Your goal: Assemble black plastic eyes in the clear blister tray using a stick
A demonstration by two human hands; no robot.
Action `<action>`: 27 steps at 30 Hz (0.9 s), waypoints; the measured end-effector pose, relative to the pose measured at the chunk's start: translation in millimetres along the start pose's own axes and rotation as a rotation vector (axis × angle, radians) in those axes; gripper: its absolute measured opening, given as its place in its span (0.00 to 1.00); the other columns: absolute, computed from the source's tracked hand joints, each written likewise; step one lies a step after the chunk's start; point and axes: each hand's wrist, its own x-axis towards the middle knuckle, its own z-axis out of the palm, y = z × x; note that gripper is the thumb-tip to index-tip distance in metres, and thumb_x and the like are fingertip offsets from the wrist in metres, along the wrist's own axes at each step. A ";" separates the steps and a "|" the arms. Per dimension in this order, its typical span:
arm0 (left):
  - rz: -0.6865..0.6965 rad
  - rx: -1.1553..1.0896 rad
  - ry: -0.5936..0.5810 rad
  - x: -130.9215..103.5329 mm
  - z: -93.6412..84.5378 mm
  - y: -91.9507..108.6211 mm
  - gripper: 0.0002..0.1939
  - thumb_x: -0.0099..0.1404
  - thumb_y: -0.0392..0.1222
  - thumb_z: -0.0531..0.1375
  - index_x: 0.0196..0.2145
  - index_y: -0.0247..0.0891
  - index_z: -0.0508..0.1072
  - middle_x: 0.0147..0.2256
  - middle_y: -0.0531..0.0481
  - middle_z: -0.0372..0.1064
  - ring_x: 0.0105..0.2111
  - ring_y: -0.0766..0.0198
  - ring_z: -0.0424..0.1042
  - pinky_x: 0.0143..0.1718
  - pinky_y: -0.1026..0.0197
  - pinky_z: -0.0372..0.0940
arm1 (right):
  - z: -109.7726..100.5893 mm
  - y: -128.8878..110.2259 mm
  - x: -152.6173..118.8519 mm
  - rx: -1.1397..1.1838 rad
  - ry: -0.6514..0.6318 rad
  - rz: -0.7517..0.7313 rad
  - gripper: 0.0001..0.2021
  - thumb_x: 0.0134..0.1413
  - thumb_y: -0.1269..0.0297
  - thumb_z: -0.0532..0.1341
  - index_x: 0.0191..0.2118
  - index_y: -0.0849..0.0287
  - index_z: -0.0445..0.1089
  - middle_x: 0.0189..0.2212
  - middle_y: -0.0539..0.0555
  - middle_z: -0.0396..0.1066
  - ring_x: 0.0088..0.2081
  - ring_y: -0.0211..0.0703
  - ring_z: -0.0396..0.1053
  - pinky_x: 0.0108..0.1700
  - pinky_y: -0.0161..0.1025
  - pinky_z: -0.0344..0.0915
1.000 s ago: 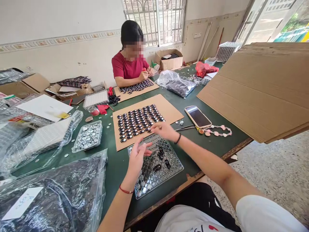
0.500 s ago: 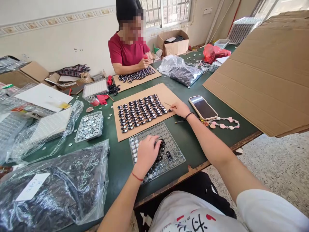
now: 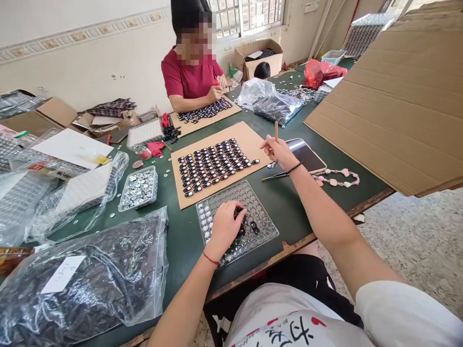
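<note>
My left hand [image 3: 228,222] is over a clear plastic tray of round cells [image 3: 262,212], its thumb and fingers closed round a black oval piece [image 3: 238,210]. More black pieces lie on the tray beside the fingers, one of them a loose black piece [image 3: 255,227] to the right. White discs [image 3: 205,219] fill cells along the tray's left side. In my right hand [image 3: 280,153] is a thin wooden stick [image 3: 277,131], pointing up beside the cardboard sheet [image 3: 246,135]. Rows of black oval pieces with white centres [image 3: 213,164] cover that sheet.
A phone [image 3: 306,155] with a beaded strap and tweezers [image 3: 277,176] lie by my right wrist. To the left are a tub of silvery discs [image 3: 138,187] and a bag of black pieces [image 3: 94,270]. A co-worker [image 3: 195,72] sits opposite; large cardboard [image 3: 390,106] stands right.
My right hand has lifted away from the sheet's right edge, and the stick now points up. A black piece remains at the row's end. My left hand stays over the tray.
</note>
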 end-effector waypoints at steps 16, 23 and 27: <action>-0.528 -1.174 0.016 3.3 -13.5 -2.1 0.19 0.50 0.48 0.62 0.36 0.34 0.67 0.21 0.56 0.61 0.14 0.79 0.49 0.13 0.72 0.40 | 90.0 -23.8 -81.3 -0.286 -0.273 -0.322 0.26 0.57 0.45 0.41 0.24 0.60 0.63 0.21 0.50 0.58 0.22 0.34 0.58 0.24 0.32 0.55; -0.488 -1.113 0.084 -7.0 -3.0 -1.7 0.24 0.46 0.51 0.63 0.37 0.31 0.73 0.24 0.52 0.63 0.16 0.79 0.46 0.17 0.69 0.42 | 99.2 -22.6 -111.1 -0.495 -0.366 -0.599 0.16 0.58 0.59 0.46 0.24 0.56 0.64 0.21 0.52 0.61 0.24 0.39 0.59 0.28 0.37 0.55; -0.484 -1.078 0.063 -11.7 -5.3 -3.4 0.27 0.48 0.55 0.61 0.41 0.33 0.73 0.28 0.49 0.66 0.18 0.77 0.46 0.18 0.67 0.43 | 97.1 -21.9 -115.1 -0.430 -0.368 -0.608 0.12 0.56 0.62 0.50 0.24 0.53 0.65 0.23 0.53 0.63 0.25 0.43 0.62 0.29 0.40 0.58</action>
